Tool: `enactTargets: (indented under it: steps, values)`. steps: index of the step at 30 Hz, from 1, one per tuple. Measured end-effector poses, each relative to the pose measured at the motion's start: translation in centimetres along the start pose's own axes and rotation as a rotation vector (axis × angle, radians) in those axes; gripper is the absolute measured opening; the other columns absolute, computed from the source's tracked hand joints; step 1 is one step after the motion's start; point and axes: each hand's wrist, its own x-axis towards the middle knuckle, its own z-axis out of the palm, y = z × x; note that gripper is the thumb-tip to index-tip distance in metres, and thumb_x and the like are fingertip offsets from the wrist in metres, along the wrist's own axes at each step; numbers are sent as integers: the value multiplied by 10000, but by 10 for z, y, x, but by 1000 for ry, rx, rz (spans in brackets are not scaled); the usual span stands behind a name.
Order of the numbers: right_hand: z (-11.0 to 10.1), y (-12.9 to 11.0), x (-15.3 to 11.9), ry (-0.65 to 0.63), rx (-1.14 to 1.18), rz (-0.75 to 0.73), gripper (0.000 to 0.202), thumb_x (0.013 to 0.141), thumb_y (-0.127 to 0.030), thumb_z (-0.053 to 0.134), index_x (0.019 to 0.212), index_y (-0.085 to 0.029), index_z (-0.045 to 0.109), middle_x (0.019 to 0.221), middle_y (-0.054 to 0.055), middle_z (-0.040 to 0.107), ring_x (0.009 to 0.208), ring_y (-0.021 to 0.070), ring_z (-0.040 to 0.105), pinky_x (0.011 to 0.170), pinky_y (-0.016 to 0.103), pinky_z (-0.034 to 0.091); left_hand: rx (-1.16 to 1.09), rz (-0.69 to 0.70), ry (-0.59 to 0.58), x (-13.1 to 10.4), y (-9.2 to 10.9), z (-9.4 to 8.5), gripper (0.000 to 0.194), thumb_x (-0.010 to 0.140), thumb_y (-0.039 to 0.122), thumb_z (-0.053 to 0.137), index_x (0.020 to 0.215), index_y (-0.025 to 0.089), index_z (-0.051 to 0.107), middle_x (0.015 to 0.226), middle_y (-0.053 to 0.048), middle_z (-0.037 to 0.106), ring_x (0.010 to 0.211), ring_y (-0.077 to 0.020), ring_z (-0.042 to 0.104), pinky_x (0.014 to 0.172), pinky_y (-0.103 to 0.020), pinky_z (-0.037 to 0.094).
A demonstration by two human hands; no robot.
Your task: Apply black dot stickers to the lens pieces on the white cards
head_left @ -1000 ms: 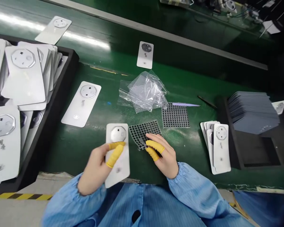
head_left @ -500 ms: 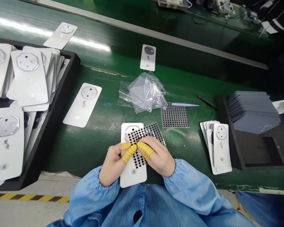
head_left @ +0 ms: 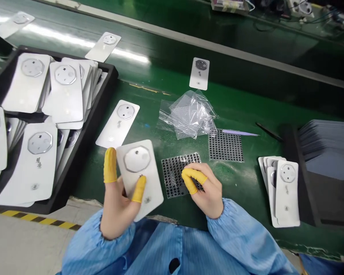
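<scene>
My left hand (head_left: 120, 198) grips a white phone-back panel (head_left: 151, 191), its thumb pressed on the front and its yellow-capped index finger raised beside the left edge. A silvery octagon with a few small holes marks the panel's upper part, and it is tilted above the bench. Just to the right, my right hand (head_left: 206, 187) has its yellow-capped thumb and index finger pinched together; what they hold, if anything, is too small to make out. Beneath that hand lies a clear sheet of black dots (head_left: 174, 175). A second dotted sheet (head_left: 226, 147) lies behind it, under purple-handled tweezers (head_left: 239, 133).
At left stands a black tray (head_left: 103, 103) stacked with similar panels. Crumpled clear film (head_left: 192, 114) lies mid-bench. Several panels (head_left: 286, 194) are fanned at right, beside a black tray (head_left: 308, 183) of grey sheets (head_left: 329, 147). Single panels (head_left: 117, 124) lie about the green bench.
My left hand has lifted the panel off the bench and moved left with it. The dotted sheet now lies flat on the bench, with my right hand pinched over it. The view has shifted left.
</scene>
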Motion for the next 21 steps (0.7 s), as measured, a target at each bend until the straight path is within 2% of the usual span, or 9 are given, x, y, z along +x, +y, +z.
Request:
enactTargets:
  steps: [2, 3, 7, 9, 12, 16, 21]
  values:
    - [-2, -13, 8, 33, -20, -43, 326, 833, -69, 621, 1098, -259, 621, 954, 60, 680, 850, 194, 643, 725, 369, 562, -103, 15, -64, -9, 10, 11, 753, 854, 346, 602, 1487, 196, 224, 1121, -112, 709, 935, -280, 714, 723, -353, 616]
    - [-2, -19, 12, 30, -34, -65, 348, 838, -78, 614, 1128, -271, 611, 964, 54, 690, 865, 202, 650, 744, 386, 569, -129, 37, -105, -13, 15, 17, 758, 852, 332, 605, 1488, 196, 217, 1135, -121, 703, 942, -282, 713, 716, -350, 619]
    - [-4, -29, 14, -67, -117, -148, 435, 858, -60, 539, 1238, -271, 549, 1084, 59, 703, 1030, 223, 642, 934, 480, 533, -170, 97, -253, -17, 27, 33, 648, 822, 278, 639, 1413, 218, 380, 1230, -115, 661, 1028, -294, 685, 782, -358, 614]
    - [-6, -29, 9, -126, -171, -176, 449, 852, -62, 512, 1265, -239, 538, 1194, 104, 664, 1158, 255, 589, 991, 531, 491, -177, 101, -238, -17, 27, 34, 621, 819, 270, 640, 1395, 221, 412, 1241, -109, 655, 1050, -299, 675, 816, -375, 606]
    - [-10, -28, 1, -183, -197, -185, 462, 857, -131, 499, 1316, -182, 506, 1338, 174, 559, 1286, 309, 489, 1000, 573, 474, -181, 120, -186, -17, 25, 34, 678, 826, 255, 637, 1438, 226, 346, 1272, -112, 638, 1077, -293, 663, 863, -381, 589]
    - [-12, -28, -2, -177, -187, -177, 478, 857, -152, 503, 1335, -167, 493, 1402, 189, 491, 1308, 331, 460, 998, 586, 473, -186, 147, -211, -21, 23, 37, 739, 845, 197, 620, 1480, 259, 247, 1282, -96, 635, 1095, -259, 657, 880, -346, 576]
    - [-12, -31, -2, -231, -286, -174, 453, 880, -160, 472, 1333, -163, 488, 1386, 208, 503, 1309, 337, 453, 978, 599, 477, -117, 164, -205, -21, 18, 37, 723, 855, 194, 594, 1483, 248, 239, 1313, -110, 612, 1104, -258, 651, 886, -355, 567]
